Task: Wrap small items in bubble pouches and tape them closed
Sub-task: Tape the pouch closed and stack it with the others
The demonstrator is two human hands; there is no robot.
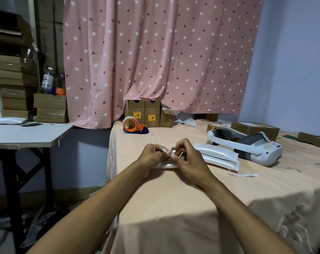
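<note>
Evidently the step in hand is the fiddly work at the pouch's mouth. Both hands meet low over the cloth-covered surface (174, 198), in front of the tape dispenser (132, 125). The left hand (152, 155) has its grip pinched: thumb and curled fingers nip the end of a thin strand of tape (155, 139) that runs back to the dispenser. The right hand (189, 159) pinches a small round item (173, 149) between thumb and forefinger, right against the left fingertips. Under both hands lies the bubble pouch (164, 166), flat on the surface and mostly hidden. I cannot tell whether the item is partly inside it.

To do this well, I judge the item should go fully down into the pouch before any tape lands, so the flap folds flat over nothing bulky. The tape wants light tension from the left grip — slack tape curls and sticks to itself or to a finger. It should be laid from one edge across the fold and pressed down with a fingertip, keeping the sticky side off the cloth. The spare pouches (217, 156) and the white headset (247, 145) lie to the right, apart from the work and not in its way.
</note>
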